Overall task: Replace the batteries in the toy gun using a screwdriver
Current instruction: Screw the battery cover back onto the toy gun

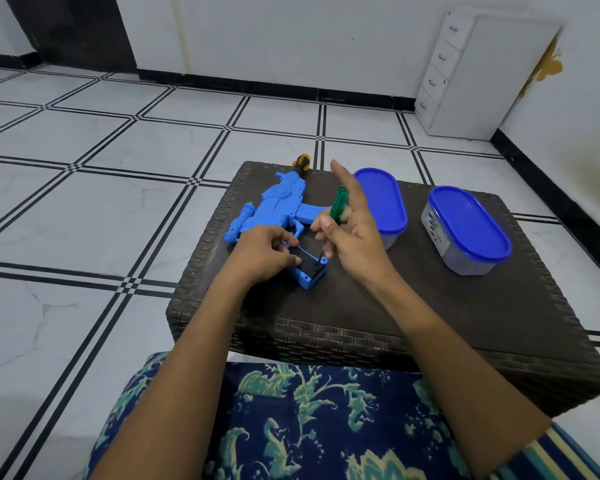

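A blue toy gun (278, 206) with a yellow-and-black muzzle lies flat on a dark woven table (430, 323), its grip pointing toward me. My left hand (265, 252) holds the grip, fingers curled over the dark battery compartment at its end (314, 271). My right hand (349, 233) pinches a green-handled screwdriver (336, 204) held upright, its dark shaft reaching down to the compartment's edge. The index finger of that hand sticks straight up. Where the screwdriver's tip touches is too small to tell.
Two oval containers with blue lids stand on the table, one (381, 199) just behind my right hand, the other (468, 230) further right. A white drawer unit (444, 71) stands against the far wall. Patterned blue fabric (326, 427) covers my lap below the table's front edge.
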Tool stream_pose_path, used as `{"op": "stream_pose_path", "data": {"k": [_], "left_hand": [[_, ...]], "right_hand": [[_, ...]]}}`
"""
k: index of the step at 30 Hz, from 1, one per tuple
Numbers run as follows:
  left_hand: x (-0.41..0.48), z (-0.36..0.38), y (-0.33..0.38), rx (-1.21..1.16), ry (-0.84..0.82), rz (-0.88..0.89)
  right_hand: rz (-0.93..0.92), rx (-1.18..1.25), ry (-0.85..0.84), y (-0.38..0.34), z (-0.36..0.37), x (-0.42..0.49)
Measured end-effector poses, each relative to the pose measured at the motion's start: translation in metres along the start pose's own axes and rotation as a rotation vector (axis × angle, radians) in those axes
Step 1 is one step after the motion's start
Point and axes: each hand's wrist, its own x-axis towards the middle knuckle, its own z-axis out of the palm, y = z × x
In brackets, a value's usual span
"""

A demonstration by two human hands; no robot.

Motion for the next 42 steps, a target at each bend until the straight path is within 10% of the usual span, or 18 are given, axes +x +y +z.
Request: {"op": "stream_pose_path", "data": {"k": [42], "left_hand": [[0.003,-0.002,-0.008,-0.035,-0.033,0.031]], "right_hand": [[-0.037,0.059,0.13,-0.024,-0.014,0.005]]}}
